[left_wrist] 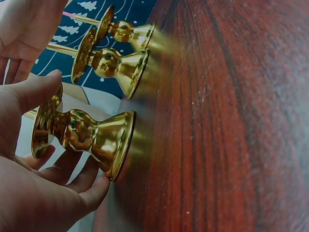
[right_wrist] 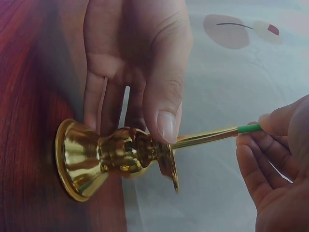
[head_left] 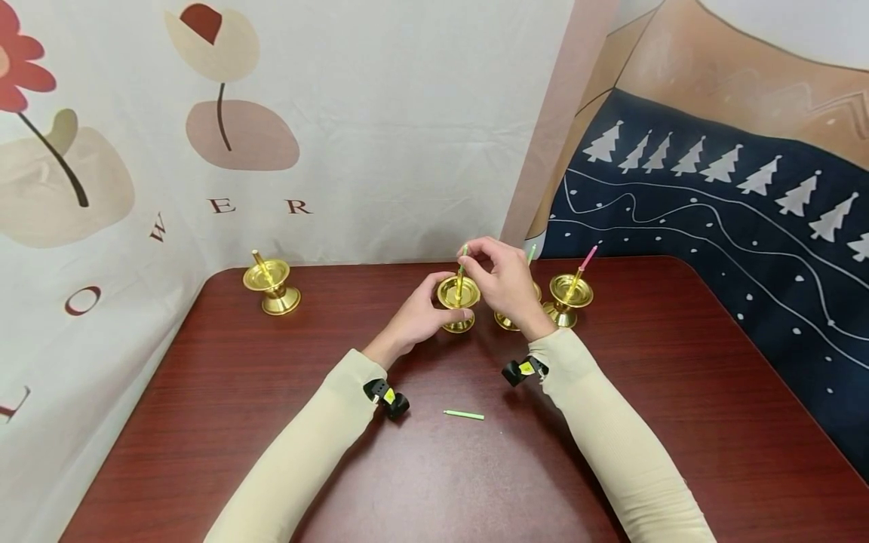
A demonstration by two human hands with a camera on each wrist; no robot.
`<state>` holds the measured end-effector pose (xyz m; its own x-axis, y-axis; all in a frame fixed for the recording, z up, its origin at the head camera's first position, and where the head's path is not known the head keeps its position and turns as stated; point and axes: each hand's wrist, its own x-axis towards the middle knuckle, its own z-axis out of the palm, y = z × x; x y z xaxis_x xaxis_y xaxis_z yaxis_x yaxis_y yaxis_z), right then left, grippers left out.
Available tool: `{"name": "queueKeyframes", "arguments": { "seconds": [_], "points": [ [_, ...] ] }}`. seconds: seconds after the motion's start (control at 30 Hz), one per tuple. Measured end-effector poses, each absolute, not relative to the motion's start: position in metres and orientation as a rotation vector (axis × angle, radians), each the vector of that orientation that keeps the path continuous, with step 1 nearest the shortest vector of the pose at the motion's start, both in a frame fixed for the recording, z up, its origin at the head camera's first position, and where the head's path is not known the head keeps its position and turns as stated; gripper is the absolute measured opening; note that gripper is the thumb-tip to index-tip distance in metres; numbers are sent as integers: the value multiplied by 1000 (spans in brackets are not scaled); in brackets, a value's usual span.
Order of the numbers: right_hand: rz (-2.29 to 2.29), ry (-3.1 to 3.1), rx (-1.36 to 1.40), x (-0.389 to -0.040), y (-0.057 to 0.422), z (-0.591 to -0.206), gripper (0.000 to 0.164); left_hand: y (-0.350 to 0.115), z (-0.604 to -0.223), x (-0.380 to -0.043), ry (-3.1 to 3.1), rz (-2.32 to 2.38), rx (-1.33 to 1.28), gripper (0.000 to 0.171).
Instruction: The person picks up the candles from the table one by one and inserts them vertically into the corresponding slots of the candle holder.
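Observation:
My left hand [head_left: 416, 318] is curled around a gold candlestick [head_left: 459, 326], thumb and fingers at its dish. In the left wrist view, this candlestick [left_wrist: 79, 133] stands on its flared base. My right hand [head_left: 508, 283] pinches a thin green candle [right_wrist: 249, 128] between thumb and fingers. The candle's lower end meets the top of the candlestick's gold tube [right_wrist: 207, 137]; how deep it sits is hidden. Just right, a second gold candlestick [head_left: 505, 321] is partly hidden by my right hand, a green candle [head_left: 532, 253] rising from it.
A third gold candlestick [head_left: 563, 313] at the right bears a pink candle [head_left: 588, 258]. At the far left, another gold candlestick [head_left: 281, 302] shows only its bare tube. A loose green candle [head_left: 465, 415] lies on the dark red table [head_left: 224, 422], nearer me. Printed cloths hang behind.

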<state>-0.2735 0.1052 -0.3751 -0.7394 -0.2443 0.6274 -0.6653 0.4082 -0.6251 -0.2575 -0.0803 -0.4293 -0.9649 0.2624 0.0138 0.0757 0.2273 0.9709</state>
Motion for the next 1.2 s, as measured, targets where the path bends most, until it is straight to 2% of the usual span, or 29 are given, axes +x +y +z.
{"name": "queueKeyframes", "arguments": {
  "seconds": [1.2],
  "points": [
    [952, -2289, 906, -273, 108, -369, 7, -81, -429, -257, 2341, 1815, 337, 79]
  ]
}}
